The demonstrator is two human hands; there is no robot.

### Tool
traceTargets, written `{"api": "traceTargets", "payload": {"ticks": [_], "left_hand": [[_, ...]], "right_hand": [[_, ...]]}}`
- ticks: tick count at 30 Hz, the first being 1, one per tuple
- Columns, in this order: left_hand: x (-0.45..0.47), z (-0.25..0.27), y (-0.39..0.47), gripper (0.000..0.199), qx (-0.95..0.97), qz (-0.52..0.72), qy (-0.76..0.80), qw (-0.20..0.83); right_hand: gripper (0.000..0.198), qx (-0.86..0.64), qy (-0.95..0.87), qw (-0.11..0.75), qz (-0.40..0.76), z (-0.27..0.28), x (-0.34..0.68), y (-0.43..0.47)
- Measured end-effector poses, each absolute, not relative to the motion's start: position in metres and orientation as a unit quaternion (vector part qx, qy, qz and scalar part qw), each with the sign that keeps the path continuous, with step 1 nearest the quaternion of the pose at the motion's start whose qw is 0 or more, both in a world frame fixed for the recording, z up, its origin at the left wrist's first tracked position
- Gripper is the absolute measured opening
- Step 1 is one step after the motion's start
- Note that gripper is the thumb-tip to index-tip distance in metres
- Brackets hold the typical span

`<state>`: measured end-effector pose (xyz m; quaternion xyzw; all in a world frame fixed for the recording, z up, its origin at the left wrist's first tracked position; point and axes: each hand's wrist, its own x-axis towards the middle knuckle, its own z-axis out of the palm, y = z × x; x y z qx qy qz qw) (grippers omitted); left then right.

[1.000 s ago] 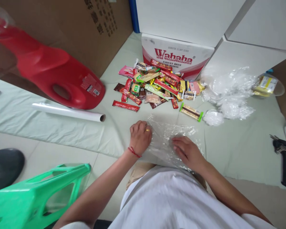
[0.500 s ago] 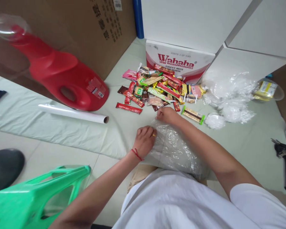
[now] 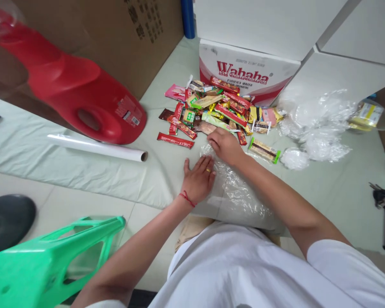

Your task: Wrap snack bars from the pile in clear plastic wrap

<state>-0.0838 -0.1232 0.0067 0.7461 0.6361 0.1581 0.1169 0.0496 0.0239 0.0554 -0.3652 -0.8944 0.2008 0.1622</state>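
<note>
My left hand (image 3: 199,177) lies flat with its fingers spread, pressing on the left edge of a clear plastic bag (image 3: 240,190). This crinkled bag stretches across the table edge in front of my body. My right hand (image 3: 223,145) is bent with its fingers curled together at the bag's far end, against a pinkish wrapped snack (image 3: 206,127). What those fingers hold is hidden beneath them. Just beyond is a heap of wrapped snack bars (image 3: 232,114). A red bar (image 3: 175,140) lies apart on the left, and a green-ended bar (image 3: 265,150) on the right.
A red jug (image 3: 86,98) and a white roll (image 3: 98,147) are on the left. Behind the snacks stands a Wahaha carton (image 3: 247,70). Crumpled clear plastic (image 3: 321,124) and a clear tub (image 3: 368,115) sit at right. A green stool (image 3: 28,265) stands on the floor.
My left hand has gone from curled to flat with spread fingers. My right hand has moved forward to the pinkish snack. The view has shifted slightly.
</note>
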Motion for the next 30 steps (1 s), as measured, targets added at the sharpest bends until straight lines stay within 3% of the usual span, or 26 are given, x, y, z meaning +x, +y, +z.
{"api": "traceTargets", "payload": {"ticks": [3, 6, 9, 11, 13, 17, 25, 30], "left_hand": [[-0.085, 0.006, -0.122, 0.052, 0.731, 0.158, 0.651, 0.126], [-0.085, 0.004, -0.121, 0.053, 0.73, 0.153, 0.654, 0.124], [-0.084, 0.004, -0.119, 0.053, 0.728, 0.151, 0.658, 0.12], [-0.085, 0.006, -0.117, 0.053, 0.724, 0.147, 0.662, 0.128], [-0.089, 0.009, -0.114, 0.053, 0.721, 0.137, 0.663, 0.146], [-0.102, 0.02, -0.102, 0.051, 0.723, 0.113, 0.653, 0.196], [-0.1, 0.036, -0.09, 0.05, 0.715, 0.045, 0.662, 0.222], [-0.1, 0.037, -0.093, 0.06, 0.74, 0.021, 0.637, 0.214]], "right_hand": [[0.032, -0.364, -0.885, 0.197, 0.213, 0.069, 0.08, -0.018], [0.037, -0.306, -0.9, 0.126, 0.282, 0.073, 0.107, -0.068], [0.045, -0.291, -0.914, 0.049, 0.28, 0.068, 0.118, -0.108], [0.031, -0.302, -0.919, 0.035, 0.252, 0.062, 0.117, -0.126], [0.012, -0.297, -0.928, 0.057, 0.219, 0.056, 0.116, -0.138], [0.017, -0.214, -0.957, 0.101, 0.167, 0.049, 0.115, -0.155], [0.011, -0.113, -0.982, 0.026, 0.15, 0.03, 0.105, -0.174], [0.026, -0.152, -0.973, 0.119, 0.123, 0.023, 0.099, -0.18]]}}
